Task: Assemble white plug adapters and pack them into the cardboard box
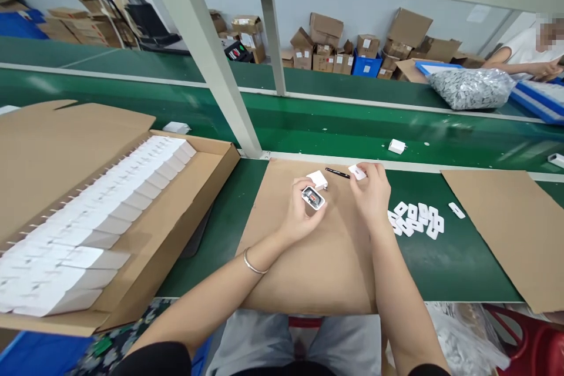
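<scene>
My left hand (299, 217) grips a white charger housing (313, 198) whose open end faces up, with dark and reddish parts visible inside. Pinched in my right hand (373, 194) is a small white cover plate (356, 172), held apart from the housing. Just beyond my left fingers sits another white charger (317, 179), with metal showing at its lower right. A black pen (337, 173) lies between the hands on the brown cardboard sheet (308, 276). To the right of my right forearm, several loose white cover plates (412, 211) are heaped on the green table.
At left, an open cardboard box (207, 188) holds rows of white chargers (118, 205). A metal post (211, 64) rises behind the table. More chargers (397, 146) lie on the green conveyor (308, 123). Across it are a bag of small parts (469, 87) and a co-worker (524, 53).
</scene>
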### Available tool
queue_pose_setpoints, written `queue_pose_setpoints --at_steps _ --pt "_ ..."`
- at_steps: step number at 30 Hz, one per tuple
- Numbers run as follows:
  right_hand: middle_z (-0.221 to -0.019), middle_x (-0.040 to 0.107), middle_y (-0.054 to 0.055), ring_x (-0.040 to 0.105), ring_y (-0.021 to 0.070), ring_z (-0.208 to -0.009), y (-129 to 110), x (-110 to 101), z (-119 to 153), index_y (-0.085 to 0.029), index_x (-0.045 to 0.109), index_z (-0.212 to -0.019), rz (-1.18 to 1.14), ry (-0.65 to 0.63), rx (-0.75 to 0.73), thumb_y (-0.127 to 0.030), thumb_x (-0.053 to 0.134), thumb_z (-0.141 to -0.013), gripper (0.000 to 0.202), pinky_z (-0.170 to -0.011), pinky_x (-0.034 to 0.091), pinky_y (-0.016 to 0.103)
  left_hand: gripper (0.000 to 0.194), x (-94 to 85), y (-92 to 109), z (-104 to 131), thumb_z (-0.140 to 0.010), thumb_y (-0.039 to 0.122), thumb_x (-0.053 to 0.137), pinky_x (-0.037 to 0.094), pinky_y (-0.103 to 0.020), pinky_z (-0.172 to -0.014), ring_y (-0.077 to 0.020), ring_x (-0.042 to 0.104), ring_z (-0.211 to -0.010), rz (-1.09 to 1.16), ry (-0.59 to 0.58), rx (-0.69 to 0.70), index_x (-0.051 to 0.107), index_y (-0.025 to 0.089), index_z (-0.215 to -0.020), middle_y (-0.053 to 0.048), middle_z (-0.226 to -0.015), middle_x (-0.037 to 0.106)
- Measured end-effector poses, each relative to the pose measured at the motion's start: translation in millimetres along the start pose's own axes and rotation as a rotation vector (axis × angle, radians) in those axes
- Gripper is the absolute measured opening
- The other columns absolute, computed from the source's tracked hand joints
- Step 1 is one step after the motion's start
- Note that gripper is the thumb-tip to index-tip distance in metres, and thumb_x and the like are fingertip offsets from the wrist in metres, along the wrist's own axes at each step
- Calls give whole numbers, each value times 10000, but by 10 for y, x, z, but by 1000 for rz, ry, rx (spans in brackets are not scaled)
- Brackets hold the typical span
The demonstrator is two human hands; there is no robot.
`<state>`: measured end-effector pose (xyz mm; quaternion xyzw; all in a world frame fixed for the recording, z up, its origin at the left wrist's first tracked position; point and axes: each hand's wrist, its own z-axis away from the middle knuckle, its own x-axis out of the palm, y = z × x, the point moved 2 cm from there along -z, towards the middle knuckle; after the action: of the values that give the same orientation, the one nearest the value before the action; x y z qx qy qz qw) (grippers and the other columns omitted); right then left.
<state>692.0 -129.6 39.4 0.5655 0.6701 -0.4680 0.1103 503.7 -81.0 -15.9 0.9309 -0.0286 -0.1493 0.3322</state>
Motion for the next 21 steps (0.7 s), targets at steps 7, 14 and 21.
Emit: queue_pose_setpoints --at_steps 7,14,21 --pt "-1087 640 106 648 261 -1048 -419 109 179 -255 623 -1121 -224 21 -292 -273 593 -971 154 -891 555 429 448 -106 -122 -32 -849 229 641 471 -401 -933 -242 524 -1086 -38 10 -89 396 238 -1223 -90 -1149 459" --pt "-1056 640 82 664 230 -1013 -561 302 308 -264 666 -1081 -404 -135 -358 -246 614 -967 127 -870 569 414 506 -148 -80 -31 -803 215 506 482 -472 -999 -278 499 -1133 53 -115 -144 412 249 -1299 -103 -1193 438" --pt "-1082 650 80 655 232 -1036 -567 320 322 -267 693 -1053 -461 -174 -335 -215 626 -950 134 -895 553 433 413 -154 -86 -4 -893 265 444 506 -476 -1009 -285 528 -1163 112 -104 -272 490 279 -1304 -97 -1220 471"
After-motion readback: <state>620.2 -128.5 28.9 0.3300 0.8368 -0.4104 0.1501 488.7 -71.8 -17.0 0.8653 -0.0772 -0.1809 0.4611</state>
